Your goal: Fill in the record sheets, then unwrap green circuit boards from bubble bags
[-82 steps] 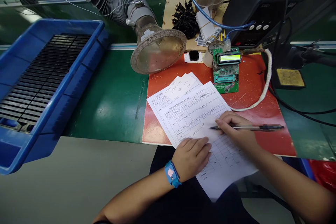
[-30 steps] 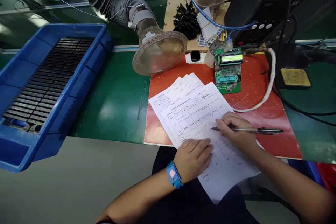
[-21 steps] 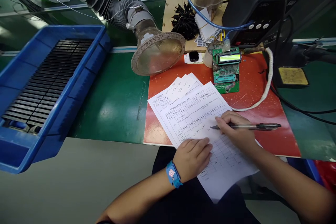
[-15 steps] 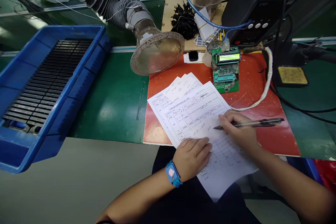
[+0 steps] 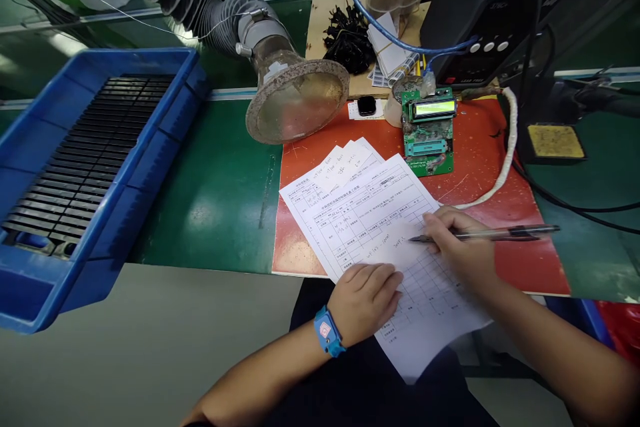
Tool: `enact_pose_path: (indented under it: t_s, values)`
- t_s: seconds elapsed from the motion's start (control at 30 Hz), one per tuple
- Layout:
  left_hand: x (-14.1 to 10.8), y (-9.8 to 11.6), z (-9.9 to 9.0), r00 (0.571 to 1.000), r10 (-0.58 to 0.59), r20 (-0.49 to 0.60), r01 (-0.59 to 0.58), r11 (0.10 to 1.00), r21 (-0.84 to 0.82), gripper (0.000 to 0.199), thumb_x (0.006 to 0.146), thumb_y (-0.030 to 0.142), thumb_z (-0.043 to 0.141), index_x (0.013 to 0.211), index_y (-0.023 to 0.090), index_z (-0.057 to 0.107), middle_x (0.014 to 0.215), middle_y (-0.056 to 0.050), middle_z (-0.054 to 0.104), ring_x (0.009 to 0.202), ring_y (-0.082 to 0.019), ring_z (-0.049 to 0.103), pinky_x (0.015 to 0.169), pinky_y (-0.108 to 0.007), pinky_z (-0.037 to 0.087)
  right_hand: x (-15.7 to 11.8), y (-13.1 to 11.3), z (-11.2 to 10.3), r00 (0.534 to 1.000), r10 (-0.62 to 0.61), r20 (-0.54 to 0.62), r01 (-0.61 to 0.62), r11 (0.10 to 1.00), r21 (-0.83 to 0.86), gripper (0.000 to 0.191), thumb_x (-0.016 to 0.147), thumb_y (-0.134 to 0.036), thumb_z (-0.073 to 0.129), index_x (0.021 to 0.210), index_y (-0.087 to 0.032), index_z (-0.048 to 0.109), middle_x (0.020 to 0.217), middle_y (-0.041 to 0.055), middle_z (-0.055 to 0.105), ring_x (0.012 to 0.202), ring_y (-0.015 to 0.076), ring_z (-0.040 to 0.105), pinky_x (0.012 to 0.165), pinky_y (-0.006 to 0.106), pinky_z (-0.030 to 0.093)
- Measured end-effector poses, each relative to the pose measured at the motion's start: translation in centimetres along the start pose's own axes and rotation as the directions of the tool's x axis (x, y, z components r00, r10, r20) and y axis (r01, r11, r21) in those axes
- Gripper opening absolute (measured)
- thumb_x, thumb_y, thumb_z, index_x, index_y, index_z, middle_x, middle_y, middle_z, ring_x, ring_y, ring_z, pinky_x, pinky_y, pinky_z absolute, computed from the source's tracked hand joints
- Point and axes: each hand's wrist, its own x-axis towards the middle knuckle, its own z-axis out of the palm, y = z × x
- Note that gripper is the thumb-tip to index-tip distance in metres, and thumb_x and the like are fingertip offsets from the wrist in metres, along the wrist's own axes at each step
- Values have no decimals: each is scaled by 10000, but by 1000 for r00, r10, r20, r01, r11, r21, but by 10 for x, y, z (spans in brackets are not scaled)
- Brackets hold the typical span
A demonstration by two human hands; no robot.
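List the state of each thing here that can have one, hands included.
Form: partly filled in by hand
Pen: held, tip toward the form
Right hand: closed around the pen
Left hand: palm down on the form
Circuit board display: lit
Blue tray: holding a black slatted rack
Black station: power state unclear
Yellow pad: wet or dry unclear

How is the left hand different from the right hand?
The left hand lies palm down on the printed sheet, holding nothing, while the right hand grips a pen. The left hand is spread fairly flat, but the right hand is curled. The left hand has a blue wristband at its wrist; the right hand shows none. Both are bare, without gloves.
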Motion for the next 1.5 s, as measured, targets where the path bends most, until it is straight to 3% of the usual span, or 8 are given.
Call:
enact_pose_path:
  t_s: [0.07,0.13,0.23,0.4,1.2,1.5]
  values:
    - [-1,0,0,1000,19,12,-19,1000,15,310,831,272,510,1110,140,544,1038,-43,627,939,-134,565,827,-276,465,-2,-2,-1,1000,12,19,-14,992,126,184,794,-214,576,639,-194,479,555,-36,474,436,67,440,430,238,361]
    - [-2,0,-1,999,36,30,-37,999,33,331,835,280,504,1130,134,533,1049,-47,619,964,-140,558,840,-278,464,-3,-3,0,990,-50,133,26,984,176,133,758,-218,617,669,-194,521,680,-8,529,503,77,505,436,234,394]
    - [-5,0,0,997,58,44,-61,996,61,369,837,288,502,1169,127,511,1080,-49,605,1018,-144,541,886,-277,457,-5,-3,6,946,-132,296,95,986,135,186,743,-207,627,582,-178,540,693,10,538,588,92,534,498,240,427]
    - [-9,-2,1,995,88,39,-91,993,80,393,833,297,510,1187,126,503,1093,-44,604,1060,-147,527,930,-277,452,-7,-2,13,927,-103,361,116,993,-14,233,756,-176,599,539,-167,513,590,-7,521,564,86,512,533,241,428]
    - [-5,-2,-1,999,48,-3,-48,999,1,359,824,273,529,1158,143,534,1068,-27,636,1023,-136,558,911,-259,463,-8,0,11,935,-125,333,146,988,-40,279,774,-137,546,544,-166,390,572,-21,450,530,74,422,495,240,357]
    - [-6,-2,-1,999,37,0,-37,999,-3,380,809,274,549,1167,150,520,1073,-17,624,1028,-119,548,918,-247,462,-7,0,13,952,-100,289,119,992,-50,273,776,-144,548,539,-170,415,564,-22,443,536,79,429,513,247,369]
